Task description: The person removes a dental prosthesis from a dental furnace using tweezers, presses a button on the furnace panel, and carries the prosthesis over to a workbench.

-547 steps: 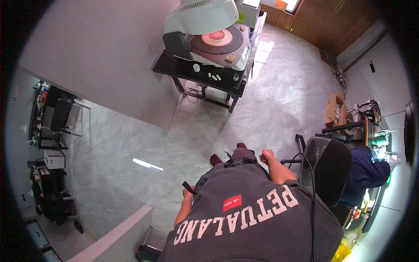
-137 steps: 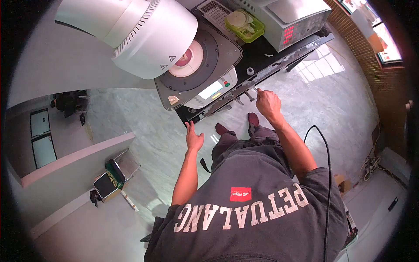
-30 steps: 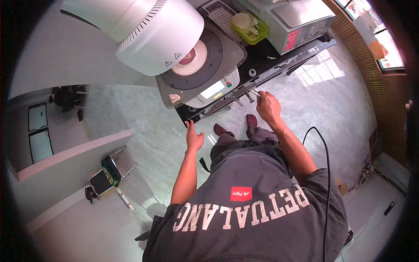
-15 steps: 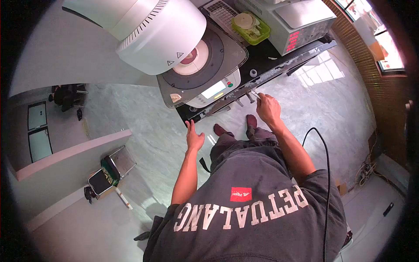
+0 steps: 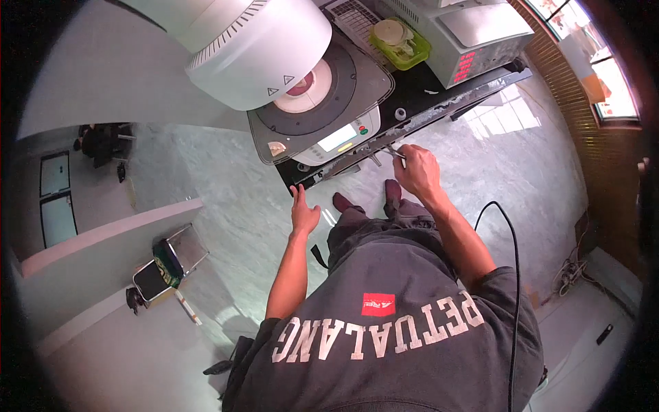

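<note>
Grey floor (image 5: pixel 233 165): glossy and marbled, with a low wall (image 5: pixel 113 233) at nine o'clock, a folding chair (image 5: pixel 170 264) at eight and a bright window (image 5: pixel 614 86) at two, taking twelve as the top of the view.
Bench (image 5: pixel 415 96): black top with a worn front edge, running from twelve round towards two o'clock.
White machine (image 5: pixel 268 58): at twelve o'clock on the bench, its hood above a dark round plate (image 5: pixel 343 86) that bears a pale ring (image 5: pixel 316 96); a small lit screen (image 5: pixel 336 139) sits on its front.
Green basket (image 5: pixel 415 60): at one o'clock, holding pale pieces, just beside a grey box (image 5: pixel 484 34) with red digits.
Right hand (image 5: pixel 417 170): at two o'clock, just in front of the bench edge, fingers closed round a slim metal tool (image 5: pixel 396 152).
Tool tip: aimed towards ten o'clock, at the bench edge; too small to tell whether it touches.
Left hand (image 5: pixel 304 214): at nine o'clock, near the middle, nothing seen in its grasp; two fingers reach to the bench corner, thumb apart, contact unclear.
Step at the edge: judging by the pose, holding the tool there, the left perhaps bracing.
Tool's next move: would call for a steady wrist and clearance from the metal bar (image 5: pixel 375 160) below the edge.
</note>
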Demonstrator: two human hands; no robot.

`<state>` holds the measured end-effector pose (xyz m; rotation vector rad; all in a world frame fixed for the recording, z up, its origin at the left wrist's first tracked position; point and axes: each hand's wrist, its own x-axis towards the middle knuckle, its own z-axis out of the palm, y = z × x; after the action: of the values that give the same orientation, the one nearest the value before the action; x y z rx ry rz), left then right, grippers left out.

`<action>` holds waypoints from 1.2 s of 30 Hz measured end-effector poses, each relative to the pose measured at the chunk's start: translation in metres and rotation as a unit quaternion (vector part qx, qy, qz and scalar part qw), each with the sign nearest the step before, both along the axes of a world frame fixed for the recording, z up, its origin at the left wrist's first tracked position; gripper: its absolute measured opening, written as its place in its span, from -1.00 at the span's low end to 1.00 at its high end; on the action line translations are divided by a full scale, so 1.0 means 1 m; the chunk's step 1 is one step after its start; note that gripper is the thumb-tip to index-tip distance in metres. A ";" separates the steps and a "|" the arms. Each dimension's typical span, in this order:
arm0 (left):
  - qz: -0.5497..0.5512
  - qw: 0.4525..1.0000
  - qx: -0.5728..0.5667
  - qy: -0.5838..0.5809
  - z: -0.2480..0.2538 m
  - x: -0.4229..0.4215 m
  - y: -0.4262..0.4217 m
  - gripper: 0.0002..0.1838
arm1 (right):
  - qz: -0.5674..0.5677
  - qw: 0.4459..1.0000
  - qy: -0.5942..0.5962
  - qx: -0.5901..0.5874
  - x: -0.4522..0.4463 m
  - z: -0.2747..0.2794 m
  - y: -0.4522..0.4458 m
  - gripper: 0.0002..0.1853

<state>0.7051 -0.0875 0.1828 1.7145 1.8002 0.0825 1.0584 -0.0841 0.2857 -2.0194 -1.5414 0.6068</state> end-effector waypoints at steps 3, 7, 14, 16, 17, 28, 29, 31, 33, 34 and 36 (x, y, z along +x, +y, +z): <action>-0.007 1.000 0.003 0.015 0.000 0.002 -0.001 -0.01 | 0.043 0.996 0.039 0.068 -0.011 0.030 0.015 -0.84; 0.006 0.999 -0.008 0.036 0.006 0.007 0.000 -0.01 | 0.076 0.987 0.042 0.134 -0.028 0.044 0.053 -0.85; 0.039 0.998 -0.039 0.025 0.019 0.013 -0.001 0.02 | 0.073 0.975 0.010 0.210 -0.056 0.040 0.112 -0.85; 0.041 0.998 -0.041 0.023 0.018 0.011 -0.003 0.02 | 0.065 0.973 0.016 0.222 -0.062 0.040 0.122 -0.84; 0.039 0.998 -0.037 0.021 0.017 0.010 -0.001 0.02 | 0.064 0.970 0.006 0.233 -0.064 0.037 0.128 -0.83; 0.031 0.998 -0.045 0.032 0.015 0.006 0.000 0.00 | 0.055 0.969 0.001 0.241 -0.072 0.033 0.149 -0.84; 0.034 0.998 -0.046 0.024 0.016 0.006 0.000 0.00 | 0.059 0.968 -0.008 0.243 -0.071 0.034 0.150 -0.83; 0.036 0.998 -0.046 0.017 0.017 0.006 0.000 0.01 | 0.068 0.966 -0.027 0.248 -0.070 0.035 0.152 -0.81; 0.036 0.998 -0.044 0.016 0.016 0.006 0.000 0.02 | 0.067 0.967 -0.026 0.246 -0.070 0.034 0.153 -0.81; 0.034 0.998 -0.043 0.017 0.015 0.006 0.000 0.02 | 0.067 0.967 -0.025 0.244 -0.070 0.033 0.154 -0.81; 0.032 0.998 -0.040 0.019 0.014 0.006 0.000 0.02 | 0.066 0.968 -0.023 0.240 -0.071 0.032 0.155 -0.82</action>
<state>0.7109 -0.0877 0.1970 1.6118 1.8607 0.0046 0.9878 0.0710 0.3182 -1.5834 -1.6675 0.2016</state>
